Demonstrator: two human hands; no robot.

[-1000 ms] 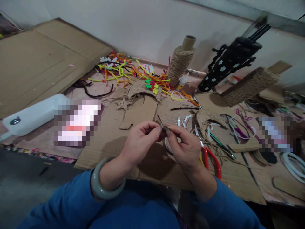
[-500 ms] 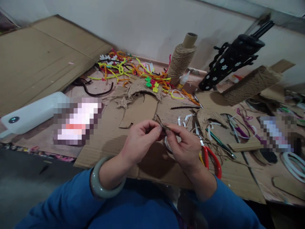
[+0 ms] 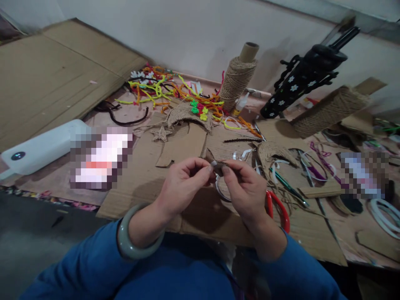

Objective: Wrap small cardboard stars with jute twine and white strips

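Observation:
My left hand [image 3: 184, 183] and my right hand [image 3: 245, 189] meet over a sheet of cardboard [image 3: 140, 183]. Both pinch one small brown twine piece [image 3: 215, 163] between thumb and fingertips, with a bit of white showing at the pinch. A pale green bangle [image 3: 133, 237] sits on my left wrist, and both arms wear blue sleeves. Red-handled scissors [image 3: 279, 208] lie just right of my right hand, partly hidden by it.
Two jute twine spools [image 3: 236, 79] [image 3: 328, 110] stand and lie at the back. Coloured pipe cleaners [image 3: 162, 91] pile up behind a jute star [image 3: 161, 134]. A black flowered object [image 3: 296, 87] leans at the right, a white box [image 3: 40, 148] sits at the left.
My right hand has shifted slightly left and turned over the small piece, covering more of the scissors. The left hand keeps its pinch almost unmoved.

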